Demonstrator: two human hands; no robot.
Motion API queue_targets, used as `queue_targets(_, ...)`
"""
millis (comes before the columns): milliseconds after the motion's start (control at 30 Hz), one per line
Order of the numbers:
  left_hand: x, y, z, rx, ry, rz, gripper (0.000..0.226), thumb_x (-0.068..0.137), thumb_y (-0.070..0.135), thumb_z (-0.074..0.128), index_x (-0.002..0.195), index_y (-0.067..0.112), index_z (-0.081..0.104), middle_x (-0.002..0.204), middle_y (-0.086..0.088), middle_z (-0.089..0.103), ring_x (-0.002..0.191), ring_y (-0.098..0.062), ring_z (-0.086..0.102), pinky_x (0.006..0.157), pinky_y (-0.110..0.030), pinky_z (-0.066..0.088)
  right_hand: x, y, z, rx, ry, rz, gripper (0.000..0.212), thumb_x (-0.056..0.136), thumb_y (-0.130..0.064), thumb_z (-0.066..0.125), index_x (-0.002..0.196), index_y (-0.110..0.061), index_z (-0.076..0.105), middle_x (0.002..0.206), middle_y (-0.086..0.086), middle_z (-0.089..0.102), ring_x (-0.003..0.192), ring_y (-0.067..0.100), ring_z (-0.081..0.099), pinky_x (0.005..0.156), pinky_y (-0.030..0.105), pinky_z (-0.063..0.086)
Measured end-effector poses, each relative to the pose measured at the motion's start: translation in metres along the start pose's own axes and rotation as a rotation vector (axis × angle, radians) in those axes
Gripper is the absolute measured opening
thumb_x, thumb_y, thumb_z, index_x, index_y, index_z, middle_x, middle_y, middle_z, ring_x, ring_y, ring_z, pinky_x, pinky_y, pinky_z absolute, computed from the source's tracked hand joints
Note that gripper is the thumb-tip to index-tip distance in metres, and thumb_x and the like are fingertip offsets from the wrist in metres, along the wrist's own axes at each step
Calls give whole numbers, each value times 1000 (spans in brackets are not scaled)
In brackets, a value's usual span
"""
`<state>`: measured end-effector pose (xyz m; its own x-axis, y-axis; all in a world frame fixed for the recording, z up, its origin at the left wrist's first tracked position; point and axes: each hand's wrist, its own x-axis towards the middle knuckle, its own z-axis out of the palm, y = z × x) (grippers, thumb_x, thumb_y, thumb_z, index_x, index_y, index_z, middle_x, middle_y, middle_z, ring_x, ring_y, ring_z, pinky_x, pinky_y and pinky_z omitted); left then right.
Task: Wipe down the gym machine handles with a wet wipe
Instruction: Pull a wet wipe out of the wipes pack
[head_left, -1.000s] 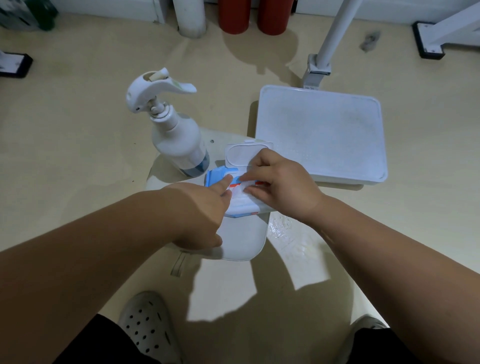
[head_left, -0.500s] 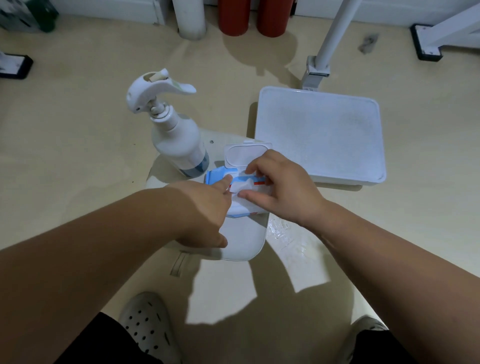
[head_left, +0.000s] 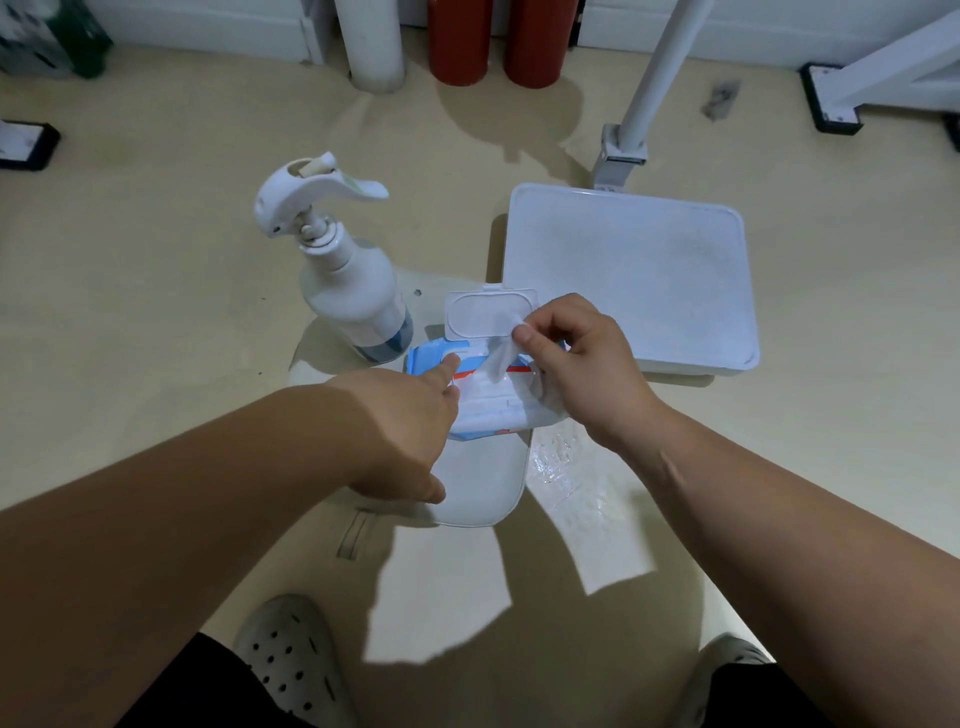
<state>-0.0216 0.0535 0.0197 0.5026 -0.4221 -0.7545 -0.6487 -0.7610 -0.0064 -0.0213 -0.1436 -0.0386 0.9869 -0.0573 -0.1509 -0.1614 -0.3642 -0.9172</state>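
A blue and white wet wipe pack (head_left: 498, 410) lies on a white padded seat (head_left: 478, 483), its flip lid (head_left: 488, 314) standing open. My right hand (head_left: 576, 364) pinches a white wet wipe (head_left: 501, 361) between thumb and forefinger and has it partly drawn out of the pack's opening. My left hand (head_left: 405, 431) lies on the pack's left side, one finger pressing down near the opening. No machine handle is in sight.
A white spray bottle (head_left: 348, 280) stands just left of the pack. A white rectangular platform (head_left: 628, 275) on a white post (head_left: 649, 88) sits to the right. Red cylinders (head_left: 493, 36) and a white pipe (head_left: 371, 41) stand at the back. A wet patch (head_left: 561, 467) shines on the floor.
My right hand has lifted up and away from the pack's opening, pulling the wipe out into a stretched strip. My left hand has stayed on the pack.
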Motion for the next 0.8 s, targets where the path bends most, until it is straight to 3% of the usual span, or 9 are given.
queue_targets(67,0,0,-1,-1,9,2,94,89,62,53,159,19,7,166,-1,-18,135,-24,48,106,-37,47,-1,0,-4,182,30,120,15,96,-14,66,81,-11,65,87,6,60,71,13,53,70,27,46)
queue_targets(167,-1,0,-3,-12,24,4,91,88,64,52,158,21,14,167,0,-14,132,-23,51,103,-38,49,-2,0,-7,280,27,175,18,99,-14,63,82,-7,63,79,7,57,66,15,49,66,29,44)
queue_targets(300,0,0,-2,-20,39,0,82,87,63,51,153,22,28,169,-1,-4,125,-23,56,98,-38,51,-7,-5,-2,108,39,68,11,92,-12,70,81,-9,68,84,7,64,74,12,57,73,29,51)
queue_targets(400,2,2,-1,-22,75,2,72,86,62,52,146,23,40,168,-3,7,117,-23,61,94,-38,53,-8,-11,0,51,107,-5,18,91,-9,71,77,-20,68,90,8,66,81,11,60,80,42,60)
queue_targets(533,3,1,6,-14,76,-8,87,83,60,55,154,21,26,168,-2,-2,115,-24,62,93,-38,54,-7,-31,-7,387,99,160,19,99,-9,61,80,-14,64,92,11,63,86,17,62,82,57,61)
queue_targets(633,1,1,6,-22,78,-15,85,80,59,56,152,22,31,168,-1,-3,114,-25,62,91,-38,54,4,-43,-30,532,119,159,22,103,-15,55,82,-21,61,96,7,59,95,17,57,91,62,56)
queue_targets(700,-2,1,2,-20,87,-20,73,82,57,55,145,24,40,168,-1,2,113,-25,62,88,-35,53,11,-46,-49,530,106,141,23,103,-18,55,82,-24,61,97,3,62,99,17,58,97,59,53)
queue_targets(767,-6,3,-4,-23,150,-23,44,85,52,54,121,27,52,160,-1,28,101,-22,60,74,-31,46,14,-45,-63,519,70,150,22,103,-18,55,83,-24,61,98,1,66,99,17,62,102,56,51)
queue_targets(800,-7,3,-6,-34,215,-23,28,87,50,54,105,29,50,145,1,44,91,-19,56,69,-31,40,14,-44,-67,525,51,164,21,102,-16,54,84,-22,62,98,2,68,97,18,64,103,55,50)
